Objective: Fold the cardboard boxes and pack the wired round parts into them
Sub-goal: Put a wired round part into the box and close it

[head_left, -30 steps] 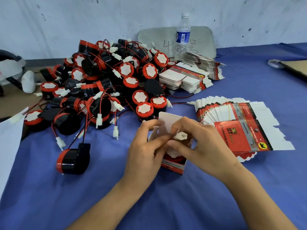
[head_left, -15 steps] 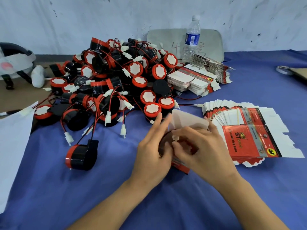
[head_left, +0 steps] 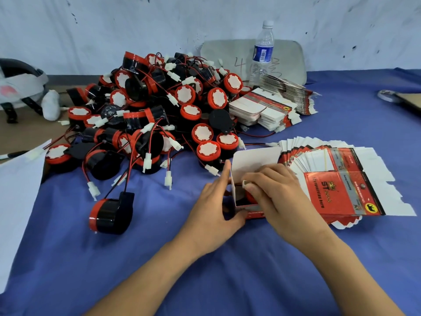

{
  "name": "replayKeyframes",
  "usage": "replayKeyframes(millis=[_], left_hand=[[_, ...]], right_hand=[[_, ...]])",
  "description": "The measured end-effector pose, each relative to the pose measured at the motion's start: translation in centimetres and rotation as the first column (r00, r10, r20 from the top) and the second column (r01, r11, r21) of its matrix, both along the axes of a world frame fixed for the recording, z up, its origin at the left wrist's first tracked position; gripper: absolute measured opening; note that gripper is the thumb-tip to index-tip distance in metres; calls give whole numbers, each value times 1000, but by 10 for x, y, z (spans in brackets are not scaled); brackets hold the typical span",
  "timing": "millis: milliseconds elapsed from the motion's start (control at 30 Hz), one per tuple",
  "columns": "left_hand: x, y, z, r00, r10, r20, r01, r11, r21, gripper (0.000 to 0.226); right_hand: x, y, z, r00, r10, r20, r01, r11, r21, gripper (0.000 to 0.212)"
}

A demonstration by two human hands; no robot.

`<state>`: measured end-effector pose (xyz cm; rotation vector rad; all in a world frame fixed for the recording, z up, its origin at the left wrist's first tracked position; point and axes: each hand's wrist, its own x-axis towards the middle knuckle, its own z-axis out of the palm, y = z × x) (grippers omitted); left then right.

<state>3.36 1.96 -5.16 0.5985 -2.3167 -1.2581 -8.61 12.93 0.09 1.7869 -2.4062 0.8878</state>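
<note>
A small red and white cardboard box [head_left: 249, 212] stands open on the blue cloth, its white lid flap [head_left: 255, 161] raised. My left hand [head_left: 215, 209] grips the box's left side. My right hand [head_left: 276, 197] presses a red and black round part [head_left: 248, 197] with its white connector [head_left: 246, 183] down into the box. A big pile of wired round parts [head_left: 164, 115] lies behind to the left. One round part [head_left: 111, 213] lies alone nearer me. A fan of flat boxes [head_left: 337, 179] lies right of my hands.
More stacks of flat boxes [head_left: 268, 110] lie behind, by a water bottle [head_left: 262, 53] and a grey board [head_left: 289, 60]. White paper [head_left: 18, 197] covers the table's left edge. A white headset [head_left: 20, 87] sits far left. A tape roll [head_left: 387, 94] lies far right.
The lid flap has swung up and back. My right hand has pushed the part and its connector deeper into the box, while my left hand shifted to hold the box's side.
</note>
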Motion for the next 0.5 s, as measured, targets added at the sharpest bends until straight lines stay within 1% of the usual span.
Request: replayKeyframes(millis=[100, 167, 267, 333, 433, 500], left_hand=[[-2, -1, 2, 1000, -15, 0, 15, 999, -39, 95], [-2, -2, 2, 1000, -18, -21, 17, 1000, -26, 92], [-2, -3, 4, 999, -8, -41, 7, 1000, -12, 89], [-2, -2, 5, 999, -11, -43, 11, 1000, -7, 88], [-3, -2, 5, 999, -11, -45, 11, 1000, -10, 89], [-2, -3, 5, 999, -15, -42, 15, 1000, -12, 90]], right_hand=[[-3, 0, 0, 996, 25, 83, -24, 1000, -21, 19], [-2, 1, -1, 997, 38, 69, -36, 999, -29, 16], [3, -2, -3, 998, 64, 8, -65, 997, 38, 14], [3, -3, -6, 998, 51, 48, -54, 996, 69, 15], [3, -2, -8, 990, 14, 139, -18, 1000, 26, 11], [3, -2, -8, 992, 13, 127, -17, 1000, 26, 5]])
